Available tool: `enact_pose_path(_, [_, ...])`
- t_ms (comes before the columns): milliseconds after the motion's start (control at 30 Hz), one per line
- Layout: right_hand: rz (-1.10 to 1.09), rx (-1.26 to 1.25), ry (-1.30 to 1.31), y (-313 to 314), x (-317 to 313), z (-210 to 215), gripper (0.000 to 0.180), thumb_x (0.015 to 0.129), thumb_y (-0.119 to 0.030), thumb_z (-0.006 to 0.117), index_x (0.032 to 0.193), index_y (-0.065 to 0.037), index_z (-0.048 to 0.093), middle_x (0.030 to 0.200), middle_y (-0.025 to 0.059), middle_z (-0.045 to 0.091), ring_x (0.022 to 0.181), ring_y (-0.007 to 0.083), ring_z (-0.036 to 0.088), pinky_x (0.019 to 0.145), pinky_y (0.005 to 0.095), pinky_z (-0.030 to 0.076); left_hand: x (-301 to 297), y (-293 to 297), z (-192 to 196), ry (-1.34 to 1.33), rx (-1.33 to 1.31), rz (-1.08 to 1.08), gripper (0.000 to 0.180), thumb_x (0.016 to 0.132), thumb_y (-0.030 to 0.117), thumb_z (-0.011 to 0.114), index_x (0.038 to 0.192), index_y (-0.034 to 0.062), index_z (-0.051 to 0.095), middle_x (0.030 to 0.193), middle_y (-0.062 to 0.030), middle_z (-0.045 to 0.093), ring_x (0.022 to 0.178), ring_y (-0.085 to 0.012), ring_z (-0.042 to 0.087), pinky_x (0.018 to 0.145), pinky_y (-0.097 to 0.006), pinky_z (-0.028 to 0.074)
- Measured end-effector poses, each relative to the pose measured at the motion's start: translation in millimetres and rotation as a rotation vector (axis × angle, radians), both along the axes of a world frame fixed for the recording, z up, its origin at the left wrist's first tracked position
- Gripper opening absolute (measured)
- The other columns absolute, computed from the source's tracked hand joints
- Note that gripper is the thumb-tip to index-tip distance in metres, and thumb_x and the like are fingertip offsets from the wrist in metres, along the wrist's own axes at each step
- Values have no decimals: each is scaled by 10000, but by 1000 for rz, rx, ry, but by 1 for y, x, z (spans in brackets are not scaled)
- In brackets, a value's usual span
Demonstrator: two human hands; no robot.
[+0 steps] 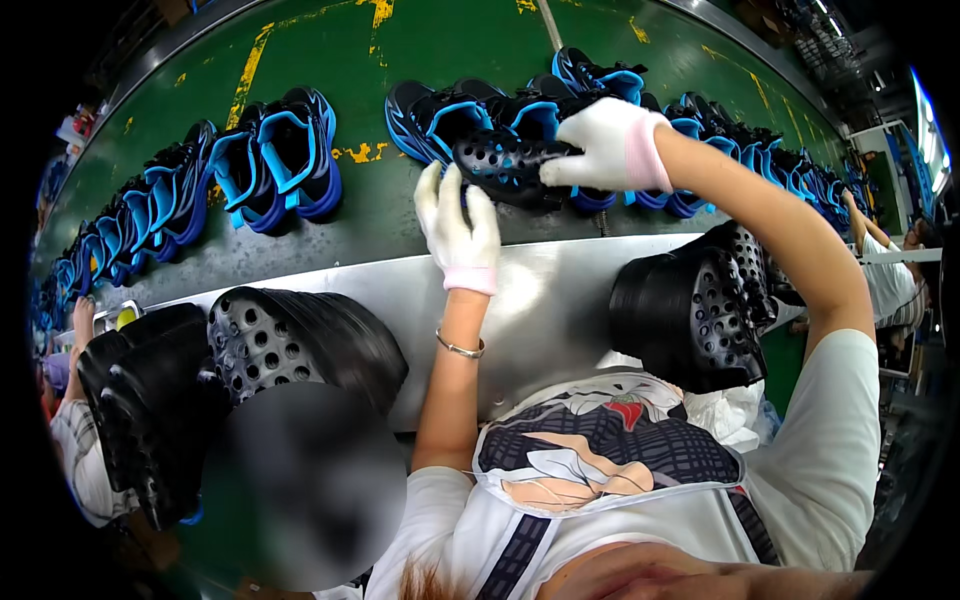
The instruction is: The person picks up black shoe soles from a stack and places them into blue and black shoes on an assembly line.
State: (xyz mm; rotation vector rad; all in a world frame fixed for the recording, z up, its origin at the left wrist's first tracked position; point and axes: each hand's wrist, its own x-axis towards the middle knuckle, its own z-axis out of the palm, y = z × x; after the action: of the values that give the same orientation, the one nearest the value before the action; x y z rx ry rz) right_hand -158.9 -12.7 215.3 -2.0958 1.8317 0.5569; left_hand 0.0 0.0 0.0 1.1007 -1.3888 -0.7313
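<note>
- Piece (490, 160): one, black, perforated, elongated with a rounded left end. Held above the surface (320, 60), in front of the shoes; its ends point roughly left and right. Contact with the shoes behind it cannot be told.
- Right hand (612, 145): white glove, pink cuff. Fingers bent and gripping the piece at its right end.
- Left hand (458, 222): white glove, pink cuff, bracelet (460, 346) at the wrist. Fingers raised and slightly parted, tips near the piece's left part; whether they grip anything cannot be told.
- Weight, as judged: light; similar ones appear closely nested in the left stack (300, 345) and the right stack (690, 310), which suggests a thin shell.
- Stiffness, as judged: moulded plastic, holding its shape, with some give along the thin rim.
- Finish: a slight sheen. Probably smooth, so apt to slide or turn under a loose knit glove.
- Fragility, as judged: low; a bent rim seems likelier than a break.
- Best hold, as judged: the rim, one end per hand, thumb against fingers. The right end, as now taken, leaves the rounded end free; the holes may add purchase. A one-ended hold could let the far end dip.
- Shoes (300, 160): black and blue, in rows on the green surface, left and right of a gap.
- Ledge (560, 285): bare metal, along the near edge, between the two stacks.
</note>
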Motion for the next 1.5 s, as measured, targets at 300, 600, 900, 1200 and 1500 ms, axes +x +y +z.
enact_pose_path(300, [39,-74,66,-88,19,-22,641,878,-579,594,909,43,746,714,207,669,694,323,680,691,413,564,-14,-8,-11,-194,-3,50,455,786,213,796,1197,128,619,1404,-244,460,1265,-450,481,1044,-507,442])
enact_pose_path(600, [107,-33,208,-88,67,-92,276,880,-310,676,1039,-110,781,1039,128,758,969,299,736,808,424,582,-15,-12,-8,-236,37,86,426,782,174,784,1167,61,642,1406,-214,471,1277,-405,486,1074,-472,417])
enact_pose_path(900, [141,-209,258,-117,77,-119,251,770,-157,760,1015,-119,801,1016,94,769,935,259,748,768,386,595,-21,-15,-9,-264,-1,108,431,731,148,798,1127,81,641,1359,-257,494,1232,-458,481,1045,-515,429])
enact_pose_path(1200, [355,-254,-59,-48,22,-25,257,941,-279,565,1016,-89,720,885,138,709,864,342,707,744,443,577,-20,-8,-3,-340,-90,146,401,731,84,792,1100,96,635,1306,-164,492,1195,-376,504,1026,-467,430])
enact_pose_path(1500, [203,-648,-140,131,-80,73,146,891,-142,683,1006,-52,696,898,107,691,812,280,680,725,361,550,-24,-13,34,-895,261,-239,325,879,286,668,1151,108,644,1247,-114,603,1103,-332,625,891,-447,534])
